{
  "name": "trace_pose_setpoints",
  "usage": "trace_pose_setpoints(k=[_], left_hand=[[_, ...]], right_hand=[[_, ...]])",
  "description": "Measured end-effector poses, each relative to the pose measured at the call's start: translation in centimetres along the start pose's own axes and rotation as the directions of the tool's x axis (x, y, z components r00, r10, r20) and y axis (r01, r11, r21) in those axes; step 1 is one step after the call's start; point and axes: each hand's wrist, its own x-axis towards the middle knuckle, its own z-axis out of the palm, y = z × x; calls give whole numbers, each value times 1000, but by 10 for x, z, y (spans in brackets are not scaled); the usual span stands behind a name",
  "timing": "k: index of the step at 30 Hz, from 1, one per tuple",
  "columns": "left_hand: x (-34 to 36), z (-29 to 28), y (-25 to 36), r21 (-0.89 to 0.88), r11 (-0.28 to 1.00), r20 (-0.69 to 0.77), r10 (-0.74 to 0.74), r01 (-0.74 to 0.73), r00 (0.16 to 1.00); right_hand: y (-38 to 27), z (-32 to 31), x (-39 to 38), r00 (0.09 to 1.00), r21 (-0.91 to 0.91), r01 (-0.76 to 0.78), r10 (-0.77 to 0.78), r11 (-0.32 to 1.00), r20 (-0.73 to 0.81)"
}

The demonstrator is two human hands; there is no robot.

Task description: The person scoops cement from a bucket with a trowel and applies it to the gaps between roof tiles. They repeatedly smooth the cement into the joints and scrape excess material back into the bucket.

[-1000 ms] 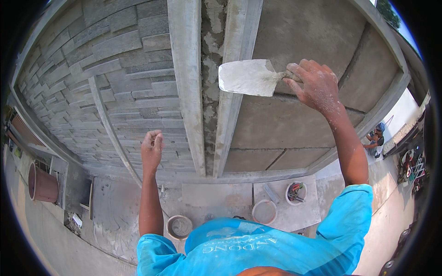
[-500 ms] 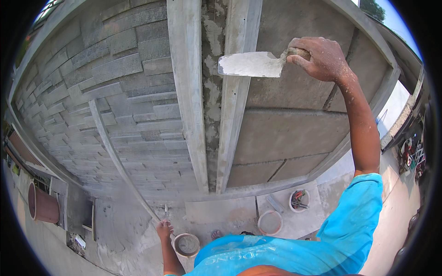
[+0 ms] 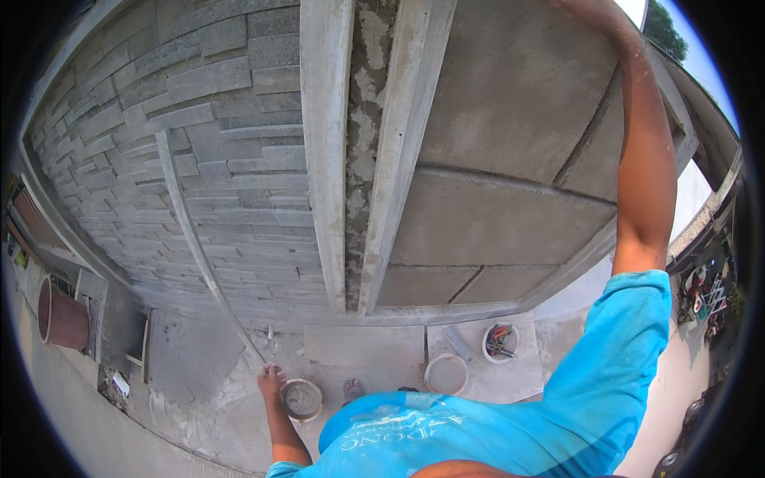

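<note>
My left hand [image 3: 272, 381] is low beside the bottom end of a long pale batten [image 3: 195, 239] leaning on the stacked-stone wall [image 3: 119, 199]; its fingers look curled, but whether they grip the batten is unclear. A round tub of grey mortar [image 3: 303, 398] sits just beside it. My right arm reaches up along the smooth, grooved cement panel [image 3: 494, 103], and my right hand [image 3: 588, 16] is cut off by the top edge, fingers and anything held hidden. Two pale vertical ribs [image 3: 323, 159] flank a rough mortar-filled channel [image 3: 368, 95].
Below stand a pale round bucket [image 3: 446, 374], a bucket of tools [image 3: 500, 342] and a grey straight bar [image 3: 458, 342] on boards. A brown barrel [image 3: 62, 315] is at far left. Assorted clutter [image 3: 703, 287] lines the right side; a tree [image 3: 665, 32] shows beyond.
My right hand has risen to the top edge, taking the trowel it held out of view. My left hand has dropped from mid-wall height to near the mortar tub.
</note>
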Motion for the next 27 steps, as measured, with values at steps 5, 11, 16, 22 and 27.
trace_pose_setpoints(k=[5, 11, 16, 22, 27], left_hand=[[-72, -40, -43, 29, 996, -171, -72, 78, 983], [-178, -52, -164, -44, 948, -272, -314, 314, 910], [-272, -65, -219, 29, 882, -333, -435, 470, 837], [-354, -92, -239, -57, 799, -453, -555, 599, 698], [-343, -103, -232, -128, 823, -493, -537, 553, 685]], right_hand=[[-55, 54, -107, 982, -93, 96, -110, 991, -155], [-55, 129, -241, 825, 491, 119, -361, 863, 434], [-123, 293, -367, 59, 599, -588, -709, 545, 703], [-121, 279, -371, 378, 415, -778, -175, 471, 909], [-118, 267, -443, 798, 598, -462, 13, 655, 603]])
